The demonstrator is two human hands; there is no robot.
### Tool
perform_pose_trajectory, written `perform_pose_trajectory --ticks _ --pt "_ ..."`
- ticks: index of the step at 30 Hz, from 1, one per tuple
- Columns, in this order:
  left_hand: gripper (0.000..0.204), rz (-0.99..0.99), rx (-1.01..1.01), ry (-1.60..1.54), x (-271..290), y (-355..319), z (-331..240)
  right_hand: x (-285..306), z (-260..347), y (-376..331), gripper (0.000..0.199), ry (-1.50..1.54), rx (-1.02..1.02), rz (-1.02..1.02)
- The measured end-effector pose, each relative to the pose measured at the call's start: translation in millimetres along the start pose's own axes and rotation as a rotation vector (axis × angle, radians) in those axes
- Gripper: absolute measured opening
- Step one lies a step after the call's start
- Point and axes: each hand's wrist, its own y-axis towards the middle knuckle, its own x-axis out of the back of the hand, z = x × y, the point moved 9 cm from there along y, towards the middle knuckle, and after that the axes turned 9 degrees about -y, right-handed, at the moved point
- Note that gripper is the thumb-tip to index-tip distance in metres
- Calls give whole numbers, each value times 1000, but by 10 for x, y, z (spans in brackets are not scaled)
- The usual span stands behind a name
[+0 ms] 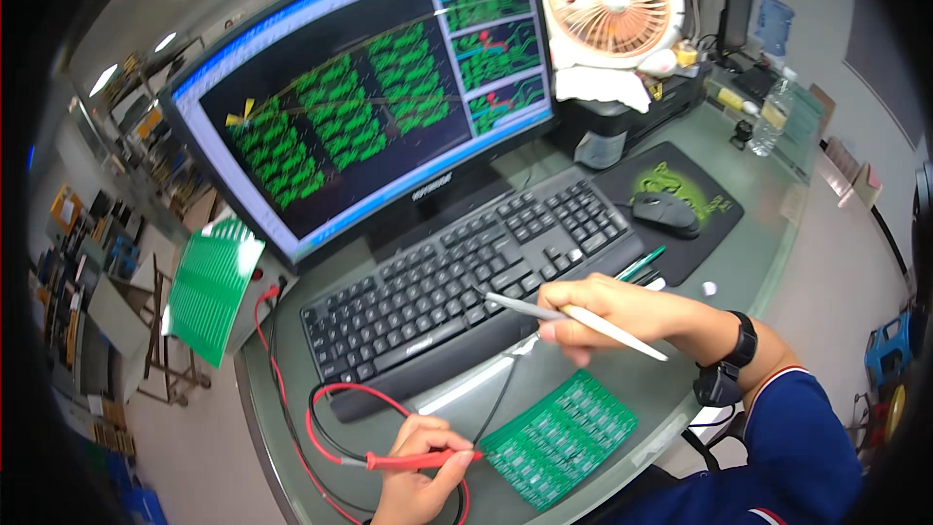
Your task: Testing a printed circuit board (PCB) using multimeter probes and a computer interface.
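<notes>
My left hand [423, 472] is closed round a red test probe [418, 461], whose tip end is at the left edge of a green circuit board panel [559, 437]. The panel lies on the desk and carries rows of small repeated boards. Above the keyboard's lower right part, my right hand [603, 316] is closed on a slim pen-like tool [525, 306], grey toward the front and white at the back; its exact kind is unclear. A thin black lead [501, 394] runs between the hands. Red and black leads loop around my left hand.
A black keyboard [466, 277] stands before a monitor [340, 87] showing a green board layout. Right of it are a mouse [666, 214] on a black mat, a green pen [641, 262] and a water bottle [775, 117]. A fan [612, 0] stands behind. Another green panel [214, 287] stands at left.
</notes>
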Motion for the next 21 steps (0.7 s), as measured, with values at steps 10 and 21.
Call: perform_pose_trajectory --ticks 10,21 --pt "5 37 -64 -21 -116 45 -245 738 -154 -153 21 -871 -185 -523" --pt "8 -22 31 -89 -108 40 -164 507 93 -186 30 -377 66 -454"
